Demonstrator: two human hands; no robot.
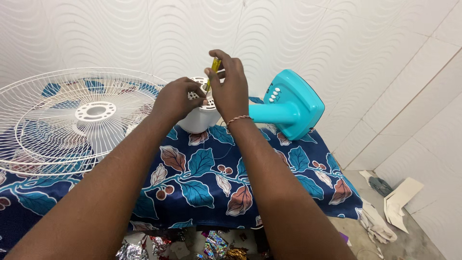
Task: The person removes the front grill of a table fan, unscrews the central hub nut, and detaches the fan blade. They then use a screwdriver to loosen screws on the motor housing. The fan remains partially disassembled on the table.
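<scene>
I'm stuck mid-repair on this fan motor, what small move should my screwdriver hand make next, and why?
Probably lower the yellow-handled screwdriver straight down and turn. The right hand holds it upright above the white motor housing, which the left hand steadies; the tip itself is hidden.

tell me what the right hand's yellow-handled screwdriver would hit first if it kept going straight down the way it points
Most likely the white fan motor housing. The right hand holds the yellow-handled screwdriver roughly upright over the housing's vented top, where the left hand steadies it. The tip is hidden behind the fingers, so whether it already touches is unclear.
</scene>
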